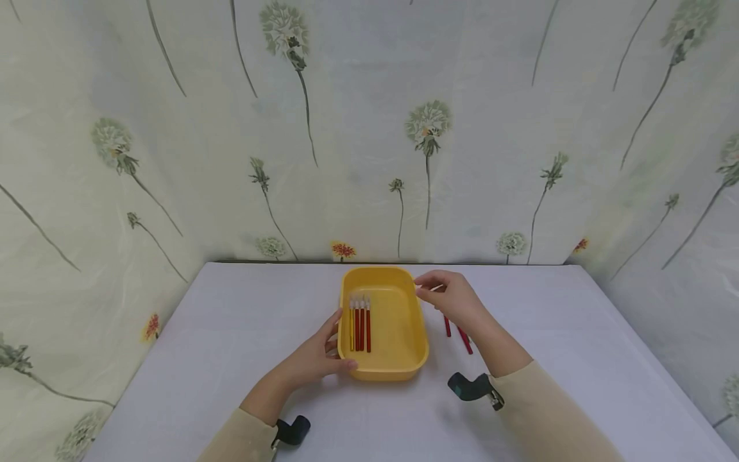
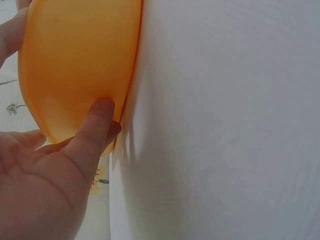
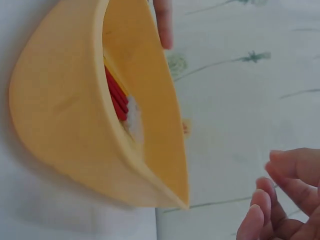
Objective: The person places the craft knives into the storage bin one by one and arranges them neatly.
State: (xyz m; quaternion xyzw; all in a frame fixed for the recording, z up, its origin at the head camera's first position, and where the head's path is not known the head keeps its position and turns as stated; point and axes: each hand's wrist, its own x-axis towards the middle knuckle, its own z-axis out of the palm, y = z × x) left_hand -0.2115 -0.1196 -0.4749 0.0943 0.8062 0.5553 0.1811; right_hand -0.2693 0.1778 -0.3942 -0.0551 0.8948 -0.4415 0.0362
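Note:
A deep yellow plastic tray (image 1: 398, 333) stands upright on the table. Along its left side lie three slim red sticks (image 1: 362, 328) and a yellow one (image 1: 351, 330), side by side, all with whitish, see-through ends; their exact kind is unclear. My left hand (image 1: 314, 353) holds the tray at its near left corner, thumb by the rim and fingers against the outer wall (image 2: 75, 65). Beyond the tray's right rim, my right hand (image 1: 453, 295) hovers with bent fingers and holds nothing; in the right wrist view its fingertips (image 3: 257, 200) are apart from the tray.
On the white tabletop (image 1: 242, 321), right of the tray, lie red sticks (image 1: 465, 341), partly hidden under the right hand and forearm. A flower-patterned cloth (image 1: 358, 128) hangs behind the table and at both sides. Each wrist carries a black camera mount (image 1: 469, 387).

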